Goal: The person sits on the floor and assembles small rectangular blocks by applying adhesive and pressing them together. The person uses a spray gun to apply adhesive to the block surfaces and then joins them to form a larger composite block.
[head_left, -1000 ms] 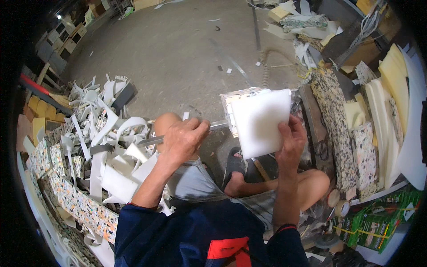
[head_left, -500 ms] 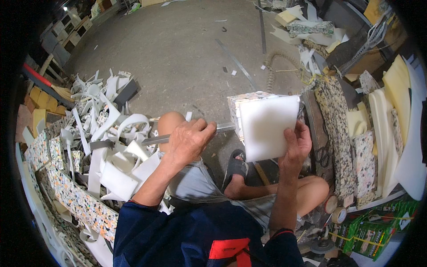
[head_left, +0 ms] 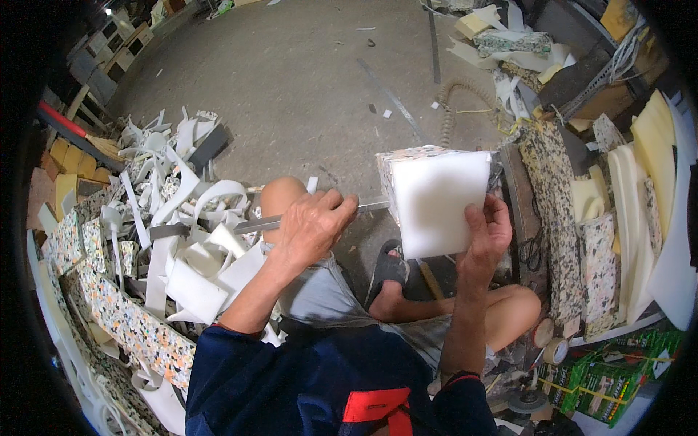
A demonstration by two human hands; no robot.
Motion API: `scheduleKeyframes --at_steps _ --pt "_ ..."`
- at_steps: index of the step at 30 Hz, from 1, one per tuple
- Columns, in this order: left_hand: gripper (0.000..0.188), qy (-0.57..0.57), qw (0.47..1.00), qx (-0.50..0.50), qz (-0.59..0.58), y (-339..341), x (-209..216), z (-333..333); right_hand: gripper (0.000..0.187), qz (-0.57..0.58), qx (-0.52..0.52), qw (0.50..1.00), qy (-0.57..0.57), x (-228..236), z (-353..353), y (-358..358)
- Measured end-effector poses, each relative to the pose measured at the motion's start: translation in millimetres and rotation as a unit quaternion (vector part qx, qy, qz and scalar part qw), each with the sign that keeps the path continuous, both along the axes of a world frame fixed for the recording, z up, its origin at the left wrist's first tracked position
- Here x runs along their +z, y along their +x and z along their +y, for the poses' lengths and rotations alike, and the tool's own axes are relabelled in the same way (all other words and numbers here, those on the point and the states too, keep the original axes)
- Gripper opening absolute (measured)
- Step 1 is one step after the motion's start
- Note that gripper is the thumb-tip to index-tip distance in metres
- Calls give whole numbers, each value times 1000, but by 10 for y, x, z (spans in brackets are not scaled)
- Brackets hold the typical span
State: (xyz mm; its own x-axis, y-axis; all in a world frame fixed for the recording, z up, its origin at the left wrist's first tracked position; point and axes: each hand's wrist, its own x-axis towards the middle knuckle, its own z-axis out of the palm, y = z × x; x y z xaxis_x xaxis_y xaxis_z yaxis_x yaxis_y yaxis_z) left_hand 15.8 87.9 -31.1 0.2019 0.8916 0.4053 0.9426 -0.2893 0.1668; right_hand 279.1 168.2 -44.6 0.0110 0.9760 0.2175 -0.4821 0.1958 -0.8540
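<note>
My left hand (head_left: 320, 224) is closed around a long flat metal strip (head_left: 256, 224), which runs from above the heap of scraps to the left side of a foam block. My right hand (head_left: 486, 229) grips the right edge of a white foam sheet (head_left: 440, 203), thumb on its face and fingers behind. Behind that sheet stands the speckled foam block (head_left: 416, 153); its left side and top show. The strip's far end reaches the block's left side, and whether it enters between layers is hidden.
White foam offcuts (head_left: 193, 287) are heaped on the left, beside speckled foam slabs (head_left: 138, 320). More foam sheets (head_left: 625, 225) stand upright on the right. A coiled hose (head_left: 445, 109) lies on the concrete floor (head_left: 291, 80). Tape rolls (head_left: 555, 352) and green packages (head_left: 607, 374) sit lower right.
The view has shifted slightly. Both hands keep their grip, and the metal strip and foam block stay in nearly the same place.
</note>
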Motion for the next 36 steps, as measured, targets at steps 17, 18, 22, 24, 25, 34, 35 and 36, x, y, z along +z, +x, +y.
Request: scheduleKeyframes --at_steps 17,18,22,24,25,34,35,36 --pt "22 -5 1000 11 8 -24 -59 -15 27 -94 -47 994 -3 19 -2 -73" --pt "22 -6 1000 14 9 -23 -58 -28 28 -94 -47 994 -5 16 -9 -77" --pt "22 -2 1000 17 -3 -26 -72 -33 29 -120 -44 992 7 -19 3 -72" --pt "24 -7 1000 14 -4 -31 -71 -39 29 -128 -51 990 9 -32 -4 -80" --pt "25 -7 1000 9 -3 -37 -56 -9 29 -131 -58 990 12 -21 8 -89" --pt "27 92 995 23 15 -3 -51 -142 25 -216 -115 969 46 -14 -186 -107" --pt "31 88 995 34 26 -2 -81 -170 26 -227 -116 965 58 -37 -209 -91" --pt "31 96 995 34 21 3 -83 -182 27 -215 -111 969 58 -6 -238 -95"
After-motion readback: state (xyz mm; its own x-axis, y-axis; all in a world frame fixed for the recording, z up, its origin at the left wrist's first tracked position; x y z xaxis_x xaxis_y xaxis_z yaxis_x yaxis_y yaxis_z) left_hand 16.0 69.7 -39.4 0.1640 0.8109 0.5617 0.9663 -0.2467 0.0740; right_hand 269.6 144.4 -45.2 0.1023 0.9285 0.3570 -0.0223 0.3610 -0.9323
